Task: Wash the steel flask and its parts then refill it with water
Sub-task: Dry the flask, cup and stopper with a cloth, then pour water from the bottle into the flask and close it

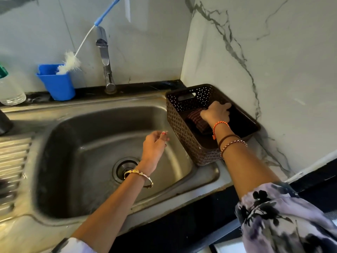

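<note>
My right hand [216, 111] reaches into a brown woven basket [179, 128] at the sink's right rim. Its fingers curl over the far end of a dark checked scrub pad [196, 120] that lies inside. My left hand [155, 145] hovers over the steel sink basin [87, 143], fingers loosely curled, holding nothing. A white-bristled bottle brush [70, 63] with a blue handle stands in a blue cup [58, 84] behind the sink. A dark cylinder [4, 123] shows at the left edge; whether it is the flask is unclear.
The tap [105, 59] rises behind the basin with no water running. A clear bottle [11, 92] with a green cap stands at the far left. The ribbed drainboard [12, 165] lies left of the basin. Marble walls close in the back and right.
</note>
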